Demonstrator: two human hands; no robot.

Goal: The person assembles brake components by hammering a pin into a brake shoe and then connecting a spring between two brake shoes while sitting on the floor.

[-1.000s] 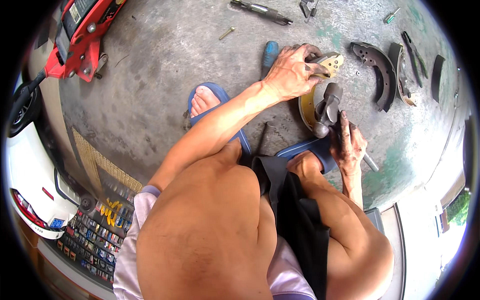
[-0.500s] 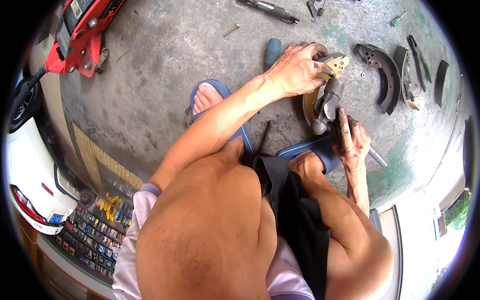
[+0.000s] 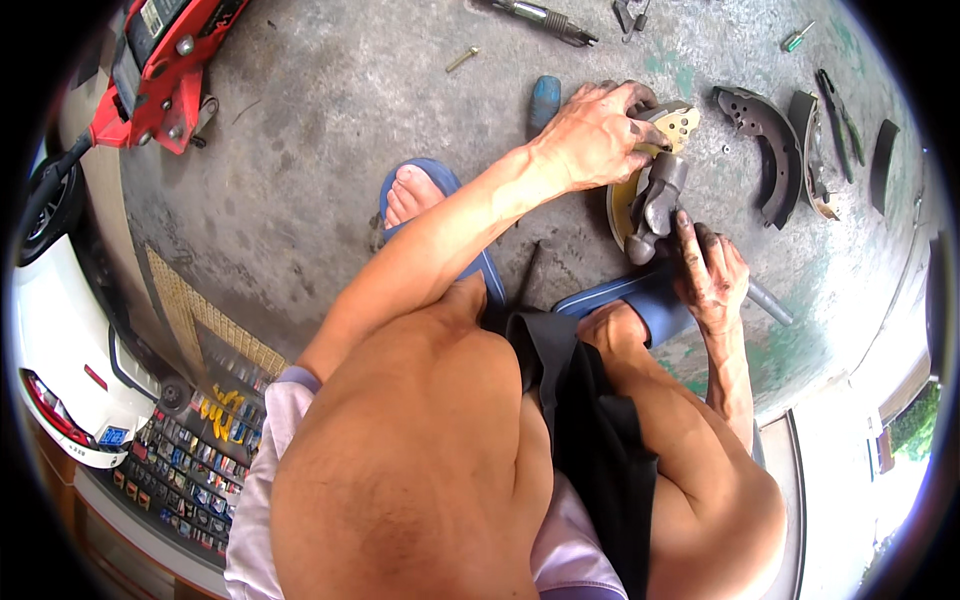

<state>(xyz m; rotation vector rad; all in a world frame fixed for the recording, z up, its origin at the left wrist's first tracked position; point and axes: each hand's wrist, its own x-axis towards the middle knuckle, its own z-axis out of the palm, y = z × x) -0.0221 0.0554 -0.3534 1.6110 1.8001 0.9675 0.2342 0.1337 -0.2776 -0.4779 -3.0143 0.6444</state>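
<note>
A yellowish, curved brake shoe (image 3: 622, 210) with holes in its end plate is gripped by my left hand (image 3: 598, 135), fingers bent over its upper part. My right hand (image 3: 714, 278) is closed around the handle of a ball-peen hammer (image 3: 660, 205), its index finger stretched along the tool. The hammer's dark metal head overlaps the shoe's right side in view; whether they touch I cannot tell. The grey handle end sticks out past my right hand. Beside my left hand lies a blue handle (image 3: 545, 102), the rest of that tool hidden.
To the right lie a dark brake shoe (image 3: 778, 170), another shoe (image 3: 806, 145), pliers (image 3: 840, 122) and a curved strip (image 3: 883, 165). A green-handled screwdriver (image 3: 797, 40), a bolt (image 3: 463, 59) and a dark cylindrical part (image 3: 540, 20) lie farther off. A red jack (image 3: 165, 90) stands far left.
My right hand has shifted slightly to the right with the hammer, whose handle end now reaches farther right. My left hand and the brake shoe stay almost where they were.
</note>
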